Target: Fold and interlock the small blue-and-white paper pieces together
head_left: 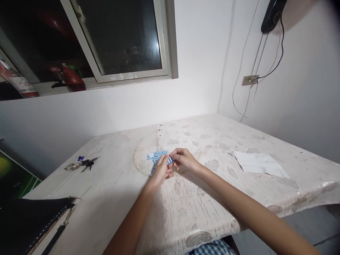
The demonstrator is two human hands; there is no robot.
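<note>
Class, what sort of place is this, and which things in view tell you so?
Probably a room in a home, perhaps a dining area: there is a patterned tablecloth, keys lying on it, and a red bottle by the window.

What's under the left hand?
Blue-and-white pieces show past the left hand, with patterned tablecloth visible around it. Whatever is directly beneath the palm is covered; can't tell if pieces extend there.

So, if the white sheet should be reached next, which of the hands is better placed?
Probably the right: the right hand is on the side nearer the white sheet. The left hand is farther away, although both are at the blue-and-white pieces.
</note>
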